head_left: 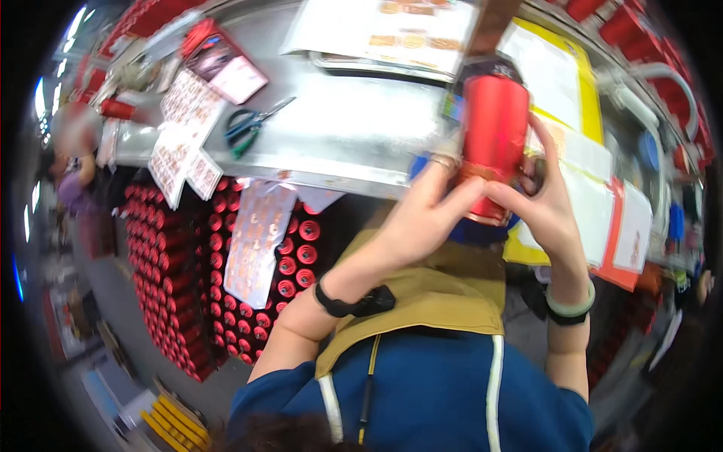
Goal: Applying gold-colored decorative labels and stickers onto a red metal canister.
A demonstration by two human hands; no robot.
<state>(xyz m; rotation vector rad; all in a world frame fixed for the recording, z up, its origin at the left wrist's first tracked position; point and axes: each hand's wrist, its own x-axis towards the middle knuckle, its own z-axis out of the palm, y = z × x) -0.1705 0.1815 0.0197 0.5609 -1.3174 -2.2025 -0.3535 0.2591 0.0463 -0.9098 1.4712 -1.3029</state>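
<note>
So both hands are on a red can right now, left hand [422,215] on one side, right hand [553,203] on the other, fingers curled round it and thumbs almost meeting low on its near side. The can [495,120] is up in front of the person, around the near edge of the counter [354,120], a bit tilted, with a dark band near its top; can't tell if it's touching anything underneath. There's some blue stuff [482,232] just below it, mostly hidden by the hands. Left of the can, scissors [242,134] with dark blue-green handles lie on the metal, and past them some printed sheets [184,113] droop over the edge, near a pinkish box [237,79]. More paper [414,30] sits at the back, and there's a yellow folder [589,83] over on the right. Down below on the left it's rows and rows of red cans [162,264], with another printed sheet [260,245] lying across some of them. Person's got a tan apron [422,297], a black band [333,303] on the left wrist and a pale bangle [571,303] on the right. Way off left there's someone else [79,184], pretty blurry.
</note>
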